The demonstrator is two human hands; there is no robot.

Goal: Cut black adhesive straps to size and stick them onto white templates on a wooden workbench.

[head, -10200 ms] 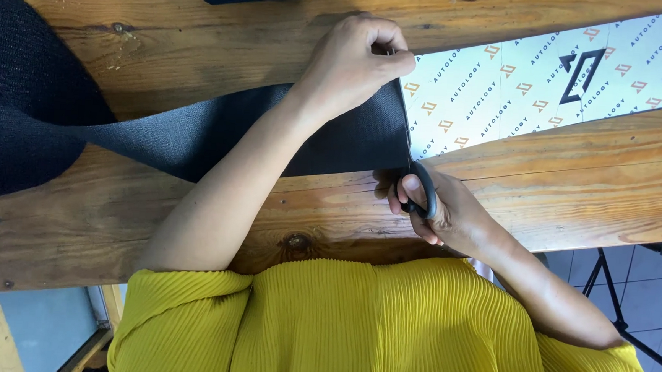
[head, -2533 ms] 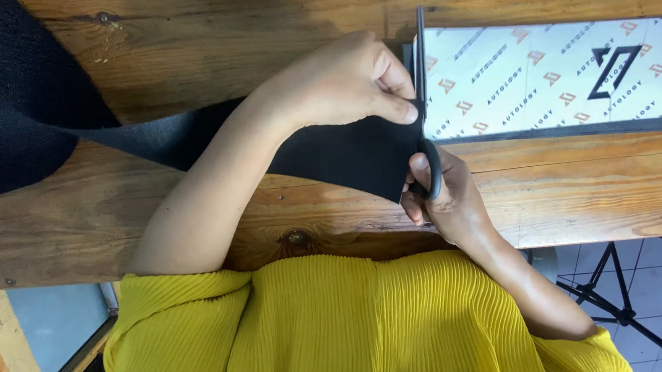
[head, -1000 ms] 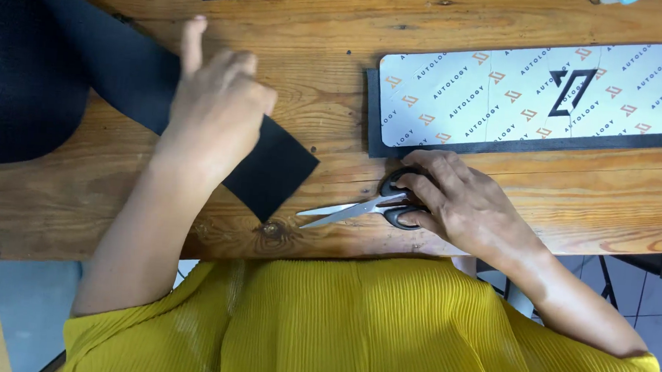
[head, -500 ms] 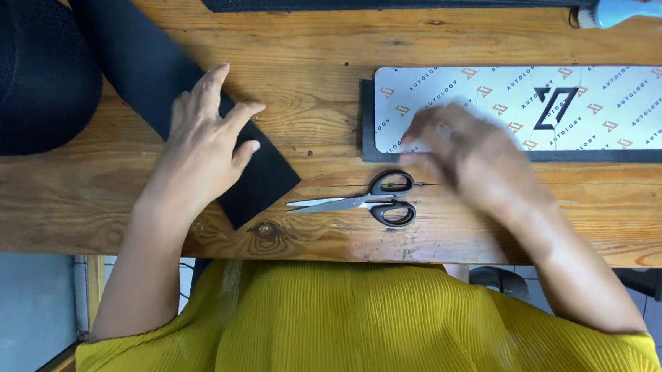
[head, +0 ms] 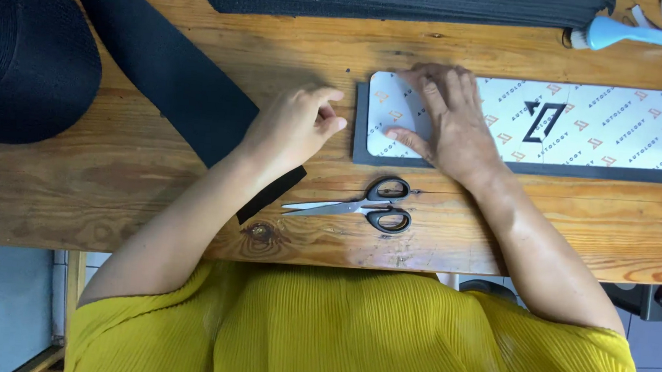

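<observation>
- Resting flat, the right hand (head: 448, 124) now presses the left end of the long white patterned panel (head: 580, 125); half a second ago it was a blur crossing over from the scissors.
- Scissors (head: 360, 205) lie released on the wooden table (head: 116, 188), blades closed, pointing left, just below the panel's dark backing; a second ago the right hand was on their handles.
- Cutting looks finished for now, judging by the tool set down and both hands going to the panel.
- Left hand (head: 292, 126) has come off the black webbing strip (head: 169, 76) toward the panel's left edge; fingers loosely curled, gripping nothing, heel over the strip's cut end.
- Right fingers spread, palm down, holding nothing, only pinning the panel.
- Black fabric roll (head: 25, 60) at far left; blue-handled brush (head: 624, 33) top right.
</observation>
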